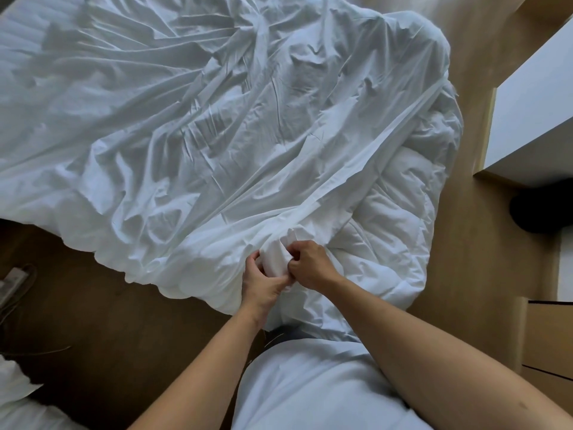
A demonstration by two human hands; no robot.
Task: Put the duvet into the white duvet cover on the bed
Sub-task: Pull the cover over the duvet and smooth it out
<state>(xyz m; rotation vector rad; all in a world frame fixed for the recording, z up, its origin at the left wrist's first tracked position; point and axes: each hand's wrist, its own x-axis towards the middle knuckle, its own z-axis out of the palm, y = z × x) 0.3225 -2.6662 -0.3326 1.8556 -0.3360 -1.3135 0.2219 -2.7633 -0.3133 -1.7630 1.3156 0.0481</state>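
**Item: white duvet cover [186, 119].** It is spread across the bed [17, 26] and reaches down to the near corner in front of you. The cloth is thin, smooth and woven, and it is heavily creased. Long folds run diagonally toward your hands. A flat hem band marks its right edge.

**Item: duvet [403, 218].** It is thick, puffy and quilted in soft pillowed panels. A broad strip lies bare on the right, just beyond the hem band, and slumps off the bed's side toward the wooden floor [77, 290]. The rest appears to sit beneath the cover, judging by the lumpy rise of the cloth.

**Item: left hand [263, 283].** Your fingers are curled and pinch a bunched knob of the cover from the left.

**Item: right hand [310, 268].** Your fingers are clenched on the same knob from the right, almost touching the other hand. You cannot tell whether a corner of the duvet is caught inside the bunch.

**Status:** well along, as a judgement. Most of the filling seems to be inside the cover.

**Outstanding:**
- draw the cover over the bare right-hand strip
- seat the corners (the far ones cannot be checked from here)
- close the opening
- smooth out the creases

**Adjacent:** a white cabinet [533, 119] stands at the right, well apart from the bedding.
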